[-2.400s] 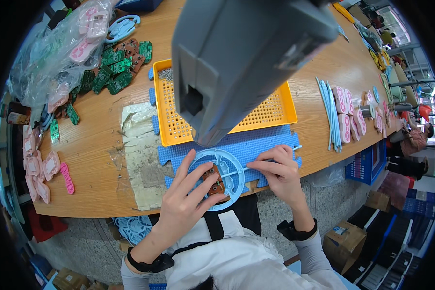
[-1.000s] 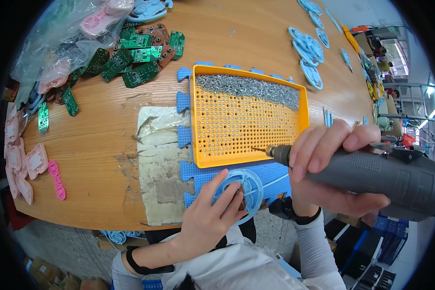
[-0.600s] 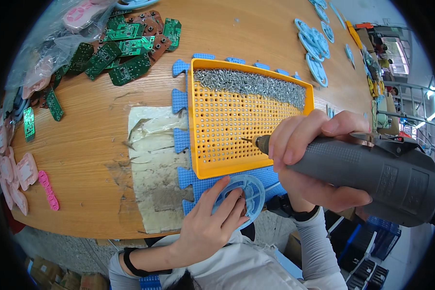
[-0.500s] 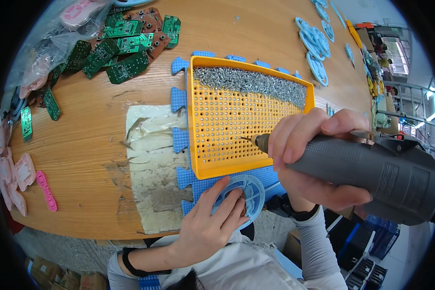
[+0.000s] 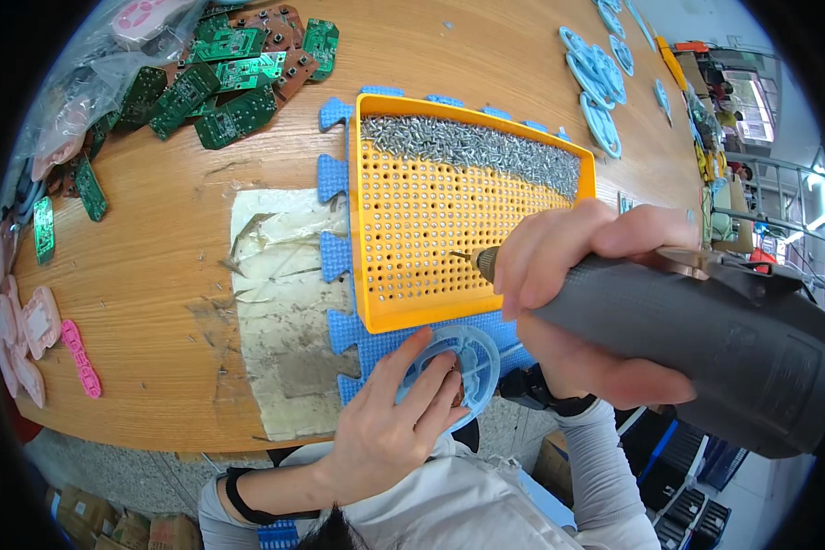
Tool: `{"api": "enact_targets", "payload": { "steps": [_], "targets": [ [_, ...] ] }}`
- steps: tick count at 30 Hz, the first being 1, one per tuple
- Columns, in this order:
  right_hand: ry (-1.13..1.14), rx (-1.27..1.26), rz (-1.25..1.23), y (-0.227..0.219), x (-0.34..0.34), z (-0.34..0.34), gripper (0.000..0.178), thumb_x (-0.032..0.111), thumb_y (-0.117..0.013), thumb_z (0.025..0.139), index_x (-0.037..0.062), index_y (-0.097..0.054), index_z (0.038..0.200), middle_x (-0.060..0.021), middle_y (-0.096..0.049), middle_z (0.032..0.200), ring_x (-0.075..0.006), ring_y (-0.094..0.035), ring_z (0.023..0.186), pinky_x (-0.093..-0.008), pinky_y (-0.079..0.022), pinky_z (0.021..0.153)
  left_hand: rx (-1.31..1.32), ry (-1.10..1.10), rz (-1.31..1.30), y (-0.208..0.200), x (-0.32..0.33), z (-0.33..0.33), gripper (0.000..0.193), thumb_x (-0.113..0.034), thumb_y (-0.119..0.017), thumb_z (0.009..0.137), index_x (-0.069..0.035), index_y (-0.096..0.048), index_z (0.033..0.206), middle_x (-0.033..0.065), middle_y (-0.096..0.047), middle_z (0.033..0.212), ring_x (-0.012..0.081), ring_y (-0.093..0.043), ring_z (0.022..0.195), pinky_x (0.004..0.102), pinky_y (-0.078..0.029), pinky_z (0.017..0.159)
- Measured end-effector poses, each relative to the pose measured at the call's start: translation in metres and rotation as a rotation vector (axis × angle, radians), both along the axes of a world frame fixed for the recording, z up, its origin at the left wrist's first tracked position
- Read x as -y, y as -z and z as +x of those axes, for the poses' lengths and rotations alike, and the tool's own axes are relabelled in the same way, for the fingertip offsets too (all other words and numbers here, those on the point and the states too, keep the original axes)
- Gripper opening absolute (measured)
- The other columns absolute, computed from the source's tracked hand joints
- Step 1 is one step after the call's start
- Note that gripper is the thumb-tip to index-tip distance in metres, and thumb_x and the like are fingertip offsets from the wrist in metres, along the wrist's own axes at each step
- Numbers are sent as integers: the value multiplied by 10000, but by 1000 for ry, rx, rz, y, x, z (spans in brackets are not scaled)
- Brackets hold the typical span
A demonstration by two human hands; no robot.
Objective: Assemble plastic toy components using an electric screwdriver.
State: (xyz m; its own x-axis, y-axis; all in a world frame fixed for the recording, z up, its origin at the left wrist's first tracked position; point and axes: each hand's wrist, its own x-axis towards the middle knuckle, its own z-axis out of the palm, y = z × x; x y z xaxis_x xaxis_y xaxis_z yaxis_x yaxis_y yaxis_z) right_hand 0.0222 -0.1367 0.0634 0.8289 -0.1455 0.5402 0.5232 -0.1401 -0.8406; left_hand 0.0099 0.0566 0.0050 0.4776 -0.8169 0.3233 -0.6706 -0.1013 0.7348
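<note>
My right hand is wrapped round a dark grey electric screwdriver, its thin bit pointing left over the yellow screw tray. The tray's holes hold many small screws, and a heap of loose silver screws lies along its far side. Below the tray, my left hand grips a round light-blue plastic shell at the front of the blue foam mat. Under the fingers a bit of something brownish shows inside the shell, mostly hidden.
Green and brown circuit boards pile up at the far left beside a clear plastic bag. Pink plastic parts lie at the left edge. More light-blue rings sit at the far right. A stained sheet lies left of the mat.
The screwdriver's body has swung slightly down and its bit has moved a little left over the tray. My left hand stays on the blue shell. The whole view has shifted slightly.
</note>
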Motion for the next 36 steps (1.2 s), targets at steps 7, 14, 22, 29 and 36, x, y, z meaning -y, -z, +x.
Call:
{"api": "enact_targets", "payload": {
  "steps": [7,14,22,29,36],
  "targets": [
    [83,-100,100,-55,-22,-45,602,585,-652,820,76,-400,1020,-58,-587,660,-177,-575,467,-289,-520,501,-55,27,-21,-1,-2,-3,346,-186,-808,657,-7,-691,929,102,-625,1095,401,-552,1119,425,-518,886],
    [-347,-174,195,-31,-17,-78,150,-3,-523,890,-27,-378,919,-269,-601,765,-354,-600,569,-442,-515,486,-118,29,38,0,-5,-1,396,-161,-816,661,-12,-678,1000,106,-609,1145,402,-527,1150,431,-512,894],
    [-40,10,258,-12,-41,-81,186,2,-566,863,-33,-387,899,-249,-588,718,-314,-587,548,-410,-506,478,-112,20,39,-1,-4,-2,390,-165,-819,663,-17,-680,996,102,-610,1149,398,-527,1153,432,-511,891],
    [-11,-24,203,-16,-43,-79,183,16,-601,778,-58,-434,787,-223,-577,683,-298,-576,523,-399,-500,462,-118,20,47,-2,-4,-2,369,-167,-817,666,-23,-692,982,96,-620,1139,393,-526,1161,424,-515,878],
    [-61,-75,181,-16,-43,-77,199,31,-616,718,-55,-437,702,-205,-564,678,-282,-551,508,-374,-486,442,-128,31,58,-3,-4,-1,364,-160,-811,672,-25,-694,989,96,-621,1144,390,-526,1163,426,-516,874]
  ]
}}
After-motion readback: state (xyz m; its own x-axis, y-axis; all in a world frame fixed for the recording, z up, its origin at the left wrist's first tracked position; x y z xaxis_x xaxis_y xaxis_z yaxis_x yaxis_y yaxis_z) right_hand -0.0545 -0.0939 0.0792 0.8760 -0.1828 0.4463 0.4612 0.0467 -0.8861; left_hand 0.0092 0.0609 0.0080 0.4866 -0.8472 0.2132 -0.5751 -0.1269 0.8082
